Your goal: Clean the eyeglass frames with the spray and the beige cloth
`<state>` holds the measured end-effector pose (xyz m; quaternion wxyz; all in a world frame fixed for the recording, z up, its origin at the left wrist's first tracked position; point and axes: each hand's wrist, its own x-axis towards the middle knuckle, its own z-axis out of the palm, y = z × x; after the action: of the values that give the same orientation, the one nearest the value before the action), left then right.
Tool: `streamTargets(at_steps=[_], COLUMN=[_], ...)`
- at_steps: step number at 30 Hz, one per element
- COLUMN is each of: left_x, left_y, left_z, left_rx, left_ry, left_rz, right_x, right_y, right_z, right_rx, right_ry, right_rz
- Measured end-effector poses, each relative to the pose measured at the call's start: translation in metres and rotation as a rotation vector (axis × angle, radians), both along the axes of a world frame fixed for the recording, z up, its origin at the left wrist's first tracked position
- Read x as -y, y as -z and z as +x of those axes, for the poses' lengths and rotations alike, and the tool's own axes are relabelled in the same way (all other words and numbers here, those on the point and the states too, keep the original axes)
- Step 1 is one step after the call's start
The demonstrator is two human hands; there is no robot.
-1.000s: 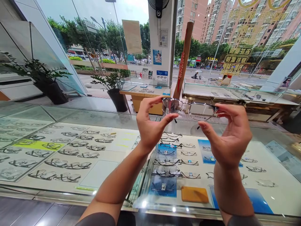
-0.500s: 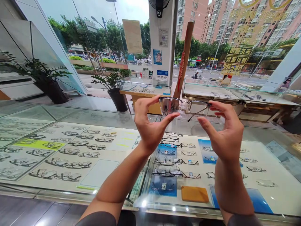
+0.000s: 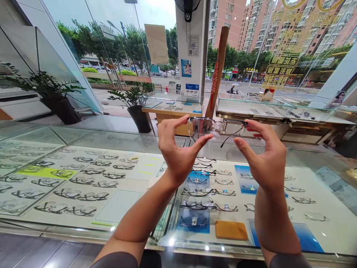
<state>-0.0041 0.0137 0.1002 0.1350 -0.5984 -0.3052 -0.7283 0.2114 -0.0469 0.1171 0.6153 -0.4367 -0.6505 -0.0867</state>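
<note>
A pair of eyeglasses [image 3: 219,126] with a dark upper rim and clear lenses is held up in the air above the glass counter. The fingers of my left hand [image 3: 178,149] grip its left end, with the thumb stretched out below the left lens. On the other side, my right hand [image 3: 263,152] pinches the right end near the hinge, its thumb pointing in under the right lens. One temple tip shows hanging below the bridge area. Beneath my hands, rows of eyeglass frames [image 3: 198,190] lie inside the glass display case [image 3: 173,232].
An orange-brown flat case [image 3: 231,230] lies near the counter's front. More frames fill the left display section [image 3: 80,193]. Beyond stand a potted plant [image 3: 139,115], a leaning wooden post [image 3: 219,74], another display counter [image 3: 279,111] and large windows facing a street.
Both hands and the eyeglasses have shifted very slightly to the left, and the right end dips a little. The grip looks the same.
</note>
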Motion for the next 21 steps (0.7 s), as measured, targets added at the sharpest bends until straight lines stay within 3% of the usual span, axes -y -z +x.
streamTargets(at_steps=[6, 13, 21], left_x=[-0.007, -0.020, -0.020], left_y=[0.000, 0.003, 0.004], left_z=[-0.001, -0.002, 0.000], left_rx=[-0.050, -0.052, -0.045], left_ry=[0.006, 0.059, 0.142], left_rz=[0.049, -0.029, -0.120], right_x=[-0.008, -0.012, -0.013], right_y=[0.003, 0.009, 0.010], right_z=[-0.002, -0.013, -0.014], right_rx=[0.012, 0.063, 0.082], right_ry=[0.030, 0.092, 0.113], right_rz=[0.056, 0.197, 0.225])
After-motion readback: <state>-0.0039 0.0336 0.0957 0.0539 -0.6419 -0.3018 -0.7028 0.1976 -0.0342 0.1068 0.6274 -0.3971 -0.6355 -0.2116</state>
